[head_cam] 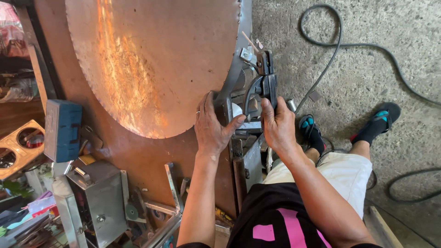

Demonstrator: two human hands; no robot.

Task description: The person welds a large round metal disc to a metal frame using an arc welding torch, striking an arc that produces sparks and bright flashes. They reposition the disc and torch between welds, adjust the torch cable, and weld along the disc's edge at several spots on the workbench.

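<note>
My right hand (277, 123) grips the black handle of a welding electrode holder (265, 78), whose jaws point up and clamp a thin rod beside a small metal bracket (247, 54). My left hand (212, 128) rests on a curved grey metal bar (233, 76) that runs along the edge of a large rusty round metal disc (151, 59). The thumb of the left hand presses against the bar's lower end. Both hands meet over a metal frame (245, 158) at the edge of a brown worktop.
A black cable (330, 50) loops over the concrete floor on the right. My legs in black socks and sandals (385, 117) stand below. A blue-grey box (63, 131), a steel box (98, 202) and metal scraps lie at lower left.
</note>
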